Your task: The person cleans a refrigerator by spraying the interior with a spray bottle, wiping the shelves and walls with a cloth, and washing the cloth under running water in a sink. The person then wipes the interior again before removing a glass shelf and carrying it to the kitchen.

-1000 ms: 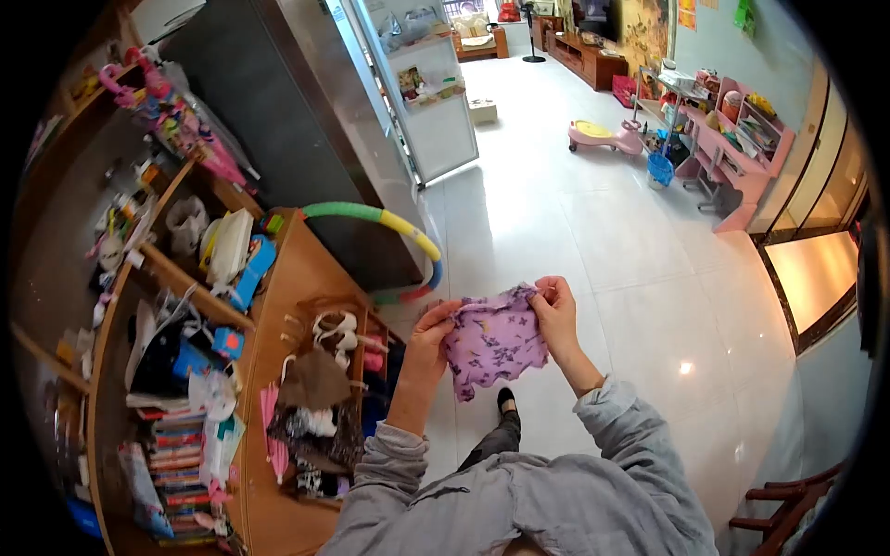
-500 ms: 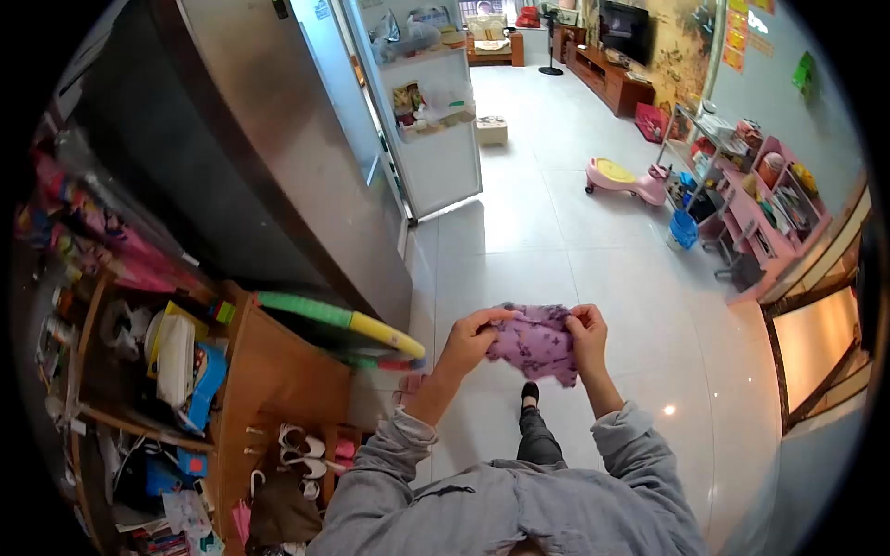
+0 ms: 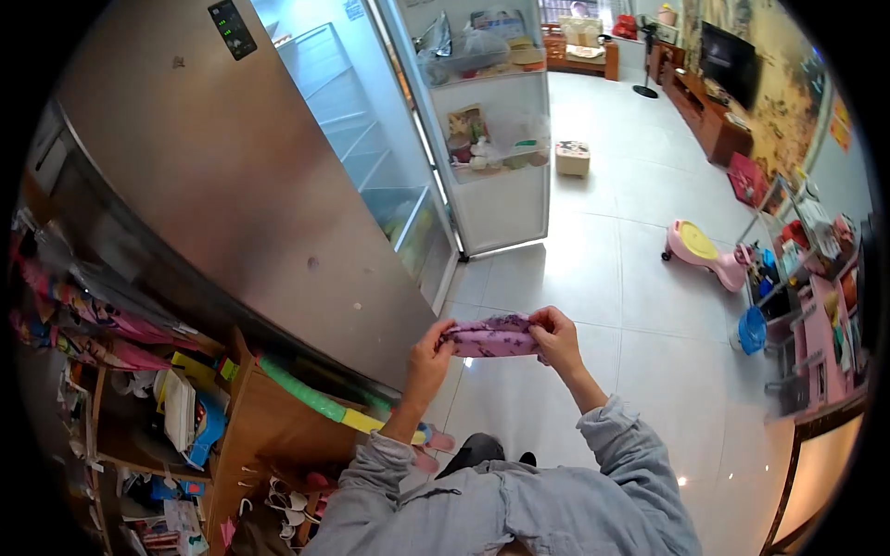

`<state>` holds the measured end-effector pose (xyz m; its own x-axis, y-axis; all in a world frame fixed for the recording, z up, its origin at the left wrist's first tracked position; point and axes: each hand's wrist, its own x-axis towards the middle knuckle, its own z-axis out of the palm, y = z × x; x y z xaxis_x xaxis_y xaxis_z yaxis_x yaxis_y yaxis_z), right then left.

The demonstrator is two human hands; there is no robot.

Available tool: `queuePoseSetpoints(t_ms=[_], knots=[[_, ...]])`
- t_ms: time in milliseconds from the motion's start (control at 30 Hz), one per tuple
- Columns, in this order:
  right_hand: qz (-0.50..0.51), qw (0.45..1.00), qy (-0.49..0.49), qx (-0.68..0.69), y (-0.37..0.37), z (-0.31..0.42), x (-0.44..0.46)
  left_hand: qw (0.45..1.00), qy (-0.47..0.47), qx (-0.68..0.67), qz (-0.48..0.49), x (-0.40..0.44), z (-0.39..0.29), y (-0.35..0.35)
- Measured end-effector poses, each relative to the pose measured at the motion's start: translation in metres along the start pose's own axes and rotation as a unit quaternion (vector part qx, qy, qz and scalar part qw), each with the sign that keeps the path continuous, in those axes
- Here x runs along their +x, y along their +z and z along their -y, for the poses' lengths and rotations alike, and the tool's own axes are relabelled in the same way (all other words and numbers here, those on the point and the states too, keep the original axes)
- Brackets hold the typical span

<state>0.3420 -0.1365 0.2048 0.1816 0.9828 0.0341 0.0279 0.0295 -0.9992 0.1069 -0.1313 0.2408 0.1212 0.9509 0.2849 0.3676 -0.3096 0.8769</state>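
Observation:
A purple cloth [image 3: 491,339] with a dark print is stretched between my two hands in front of my body, folded into a narrow strip. My left hand [image 3: 429,364] pinches its left end. At the other end, the fingers of my right hand [image 3: 557,341] are closed on it. Ahead stands a refrigerator [image 3: 232,167], its left door shut and its right door [image 3: 501,208] swung wide. Lit shelves [image 3: 357,139] show inside, and bags and packets fill the door racks.
A wooden shelf unit [image 3: 287,417] with a coloured hoop [image 3: 311,397] is at my left. Pink slippers [image 3: 436,439] lie on the tiled floor. To the right are a pink ride-on toy [image 3: 705,252], a blue bin [image 3: 749,329] and a pink desk [image 3: 823,343].
My view has turned left and moved nearer the refrigerator, so more of its inside shows. The cloth, hanging wider before, is now gathered into a narrower strip, still in both hands.

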Motion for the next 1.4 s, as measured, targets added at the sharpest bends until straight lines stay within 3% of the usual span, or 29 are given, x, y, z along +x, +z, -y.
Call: queuePoseSetpoints(t_ms=[133, 233, 333, 367, 433, 467, 500, 533, 600, 633, 667, 733, 800, 867, 967, 1067, 1100, 1233, 1333, 1400], knots=[[0.031, 0.996, -0.065, -0.044, 0.011, -0.007, 0.082, 0.987, 0.036, 0.151, -0.049, 0.068, 0.023, 0.002], [0.068, 0.993, -0.077, -0.062, 0.016, -0.008, 0.147, 0.974, -0.077, 0.208, -0.037, 0.127, 0.031, 0.005], [0.141, 0.977, -0.092, -0.134, 0.020, -0.018, 0.225, 0.993, -0.040, 0.062, -0.092, 0.198, 0.093, 0.015], [0.170, 0.974, -0.079, -0.131, 0.024, -0.015, 0.252, 0.986, -0.101, -0.093, -0.091, 0.227, 0.108, 0.015], [0.231, 0.958, -0.066, -0.154, 0.032, 0.009, 0.295, 0.892, -0.212, -0.393, -0.073, 0.275, 0.122, 0.016], [0.262, 0.949, -0.058, -0.164, 0.034, 0.025, 0.313, 0.880, -0.219, -0.418, -0.062, 0.299, 0.126, 0.013], [0.336, 0.923, 0.063, -0.177, 0.037, 0.045, 0.335, 0.867, -0.229, -0.440, -0.051, 0.321, 0.121, 0.006], [0.333, 0.911, -0.037, -0.242, 0.040, 0.040, 0.357, 0.854, -0.242, -0.459, -0.041, 0.337, 0.116, -0.001], [0.316, 0.850, -0.236, -0.350, 0.050, 0.028, 0.401, 0.883, -0.196, -0.425, -0.043, 0.367, 0.116, -0.008], [0.295, 0.871, -0.200, -0.338, 0.058, 0.028, 0.420, 0.903, -0.172, -0.390, -0.056, 0.380, 0.120, -0.010], [0.278, 0.855, -0.257, -0.354, 0.068, 0.030, 0.442, 0.921, -0.145, -0.354, -0.069, 0.394, 0.122, -0.012], [0.236, 0.814, -0.372, -0.378, 0.092, 0.049, 0.486, 0.973, -0.097, -0.073, -0.196, 0.415, 0.107, -0.024], [0.204, 0.807, -0.434, -0.345, 0.121, 0.053, 0.530, 0.934, -0.016, 0.220, -0.280, 0.433, 0.111, -0.038], [0.176, 0.800, -0.480, -0.313, 0.153, 0.071, 0.559, 0.917, -0.059, 0.200, -0.340, 0.451, 0.110, -0.048], [0.235, 0.855, -0.388, -0.251, 0.186, 0.085, 0.601, 0.895, -0.090, 0.166, -0.403, 0.484, 0.103, -0.062], [0.341, 0.913, -0.212, -0.079, 0.217, 0.083, 0.654, 0.848, -0.004, 0.225, -0.481, 0.526, 0.109, -0.075], [0.371, 0.916, -0.152, 0.008, 0.227, 0.089, 0.669, 0.853, -0.019, 0.194, -0.484, 0.542, 0.106, -0.080], [0.335, 0.912, -0.136, 0.195, 0.276, 0.138, 0.706, 0.846, 0.004, 0.000, -0.533, 0.596, 0.073, -0.096], [0.273, 0.902, -0.172, 0.288, 0.310, 0.189, 0.721, 0.811, 0.058, -0.004, -0.583, 0.633, 0.048, -0.113], [0.276, 0.872, -0.156, 0.372, 0.326, 0.229, 0.723, 0.787, 0.126, 0.084, -0.599, 0.656, 0.029, -0.130]])
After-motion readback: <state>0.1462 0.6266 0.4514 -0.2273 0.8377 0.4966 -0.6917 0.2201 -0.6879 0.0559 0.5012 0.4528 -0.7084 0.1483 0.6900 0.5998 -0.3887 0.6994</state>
